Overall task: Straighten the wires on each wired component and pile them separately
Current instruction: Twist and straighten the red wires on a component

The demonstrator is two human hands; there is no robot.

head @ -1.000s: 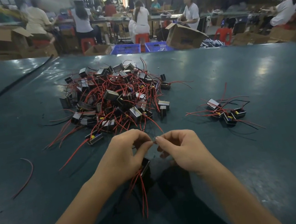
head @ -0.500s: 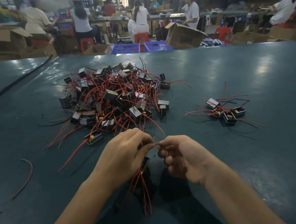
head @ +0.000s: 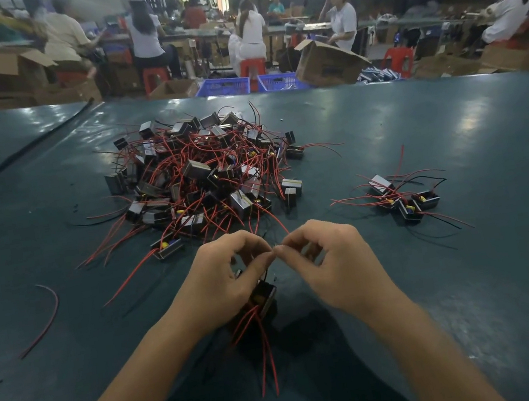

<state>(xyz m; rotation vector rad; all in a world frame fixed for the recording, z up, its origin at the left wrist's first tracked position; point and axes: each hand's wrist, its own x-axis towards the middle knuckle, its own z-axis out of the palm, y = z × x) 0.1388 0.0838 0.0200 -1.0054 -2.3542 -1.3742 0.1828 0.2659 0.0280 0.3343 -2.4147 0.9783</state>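
Note:
My left hand (head: 225, 277) grips a small black wired component (head: 265, 299) above the near part of the dark green table (head: 478, 288); its red wires hang down toward me. My right hand (head: 330, 266) pinches a thin wire end right at my left thumb tip, so the two hands meet fingertip to fingertip. Beyond them lies a big tangled heap of black components with red wires (head: 203, 175). A small separate pile of a few components (head: 401, 199) sits to the right.
A loose red wire (head: 47, 314) lies on the table at the left. A black cable (head: 17, 156) runs along the far left. Behind the table's far edge are cardboard boxes (head: 326, 62), blue crates (head: 224, 86), red stools and several seated people.
My right hand has lifted and its fingers have closed in again on the wire end by my left thumb. The component in my left hand has barely moved.

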